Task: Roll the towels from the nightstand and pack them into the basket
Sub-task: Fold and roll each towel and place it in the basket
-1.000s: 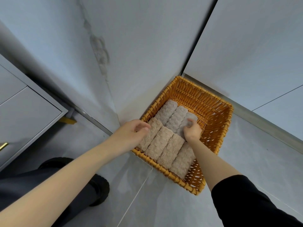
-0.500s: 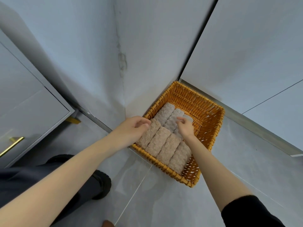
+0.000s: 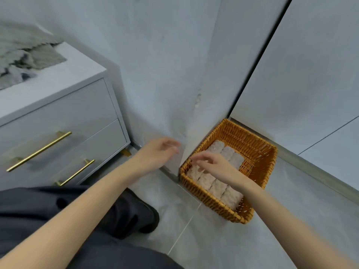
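Down low in the corner of the room: pale grey floor (image 3: 291, 220) tiles under me, one thin light grout line running toward my knee. The basket (image 3: 258, 160) sits on the floor, tucked right against the jutting corner of the wall (image 3: 165, 74), with a dark vertical seam (image 3: 258, 59) in the panelling above it and a metal skirting strip (image 3: 310, 167) behind. Towels (image 3: 217, 188) are in there, beige, rolled, lying side by side: four in the near row, three in the far row, the right part of the basket bare.

My right hand (image 3: 215, 166) hovers over the near row, fingers spread and loose, gripping nothing. My left hand (image 3: 159, 152) hangs in the air left of the basket, in front of the wall, fingers lightly curled, nothing in it.

To my left, the nightstand (image 3: 58, 113): grey, two drawers, gold bar handles (image 3: 38, 151), with rumpled grey cloth (image 3: 25, 55) on top, too blurred to read. My dark shoe (image 3: 147, 216) is planted on the tile.
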A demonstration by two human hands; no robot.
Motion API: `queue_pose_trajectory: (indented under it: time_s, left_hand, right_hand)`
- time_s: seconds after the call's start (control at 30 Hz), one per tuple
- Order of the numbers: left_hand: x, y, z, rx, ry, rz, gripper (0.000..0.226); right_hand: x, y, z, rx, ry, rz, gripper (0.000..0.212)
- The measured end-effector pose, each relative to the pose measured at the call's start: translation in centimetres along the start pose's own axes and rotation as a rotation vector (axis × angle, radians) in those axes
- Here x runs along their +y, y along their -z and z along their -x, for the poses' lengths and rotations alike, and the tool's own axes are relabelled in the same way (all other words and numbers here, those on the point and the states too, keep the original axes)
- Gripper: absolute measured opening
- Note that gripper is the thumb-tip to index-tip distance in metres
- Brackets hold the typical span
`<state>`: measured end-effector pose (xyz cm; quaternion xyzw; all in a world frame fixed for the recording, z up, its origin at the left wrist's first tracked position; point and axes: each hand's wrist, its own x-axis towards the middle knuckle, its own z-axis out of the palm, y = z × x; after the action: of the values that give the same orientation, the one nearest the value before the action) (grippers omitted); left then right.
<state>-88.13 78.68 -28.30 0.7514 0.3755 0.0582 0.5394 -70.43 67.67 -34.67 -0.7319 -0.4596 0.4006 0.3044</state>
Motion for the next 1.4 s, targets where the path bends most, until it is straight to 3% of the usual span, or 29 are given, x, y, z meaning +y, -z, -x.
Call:
queue_pose_trajectory:
  time_s: [0.3,0.77,1.03,1.23,1.4]
  left_hand:
    - [0.8,10.9,6.7,0.325,-0.092,0.127,0.018]
    - [0.0,27.0,16.2,0.794,-0.092,0.191,0.023]
    - [-4.7,31.4,18.1,0.914,-0.009,0.184,0.025]
    - [-8.1,32.7,16.5,0.93,0.023,0.21,0.024]
    - [-10.3,32.6,14.5,0.935,0.019,0.222,0.024]
  right_hand:
    - [-12.2,-3.1,-1.3,-0.017,0.28,0.034,0.022]
    - [-31.6,-10.0,-8.9,0.031,0.542,0.024,0.028]
    - [-37.5,-16.0,-13.2,-0.039,0.715,0.268,0.032]
    - [-38.5,-20.7,-16.8,-0.055,0.756,0.665,0.033]
    - [-38.3,-23.1,-18.8,0.124,0.835,0.888,0.036]
